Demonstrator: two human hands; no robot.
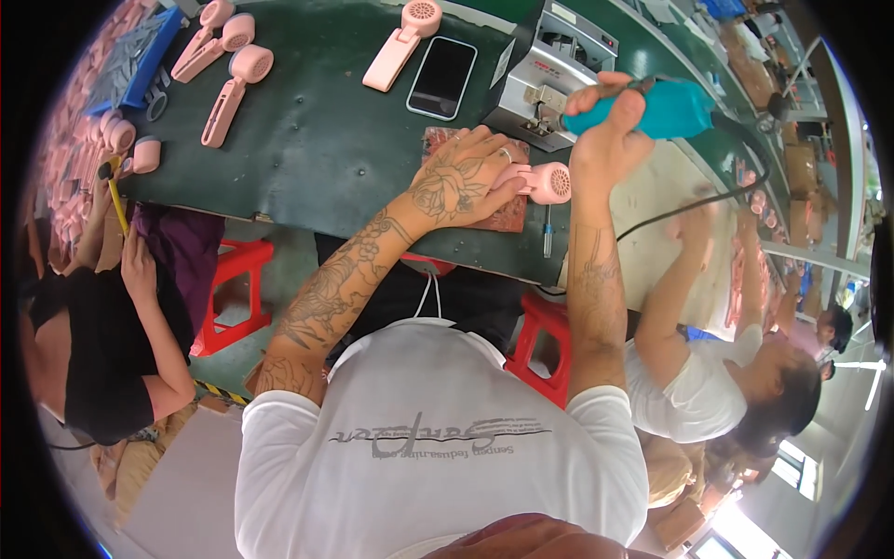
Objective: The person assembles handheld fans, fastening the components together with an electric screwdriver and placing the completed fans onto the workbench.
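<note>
My left hand (466,175), its forearm tattooed, presses a pink handheld fan (551,183) down on a reddish pad (503,222) at the bench's near edge. The fingers cover the fan's handle, while its round grille head points right. Raised to the right, my right hand (610,140) is wrapped around a teal electric screwdriver (669,110) with a black cord. The tool lies nearly level, its tip end by the front of a grey screw feeder (535,84). Exact contact of the bit there is too small to tell.
A phone (442,79) and another pink fan (399,48) lie beyond my left hand. Several more fans (233,93) and a blue tray (154,67) are at far left. A small screwdriver (548,233) lies near the edge. Co-workers sit on both sides.
</note>
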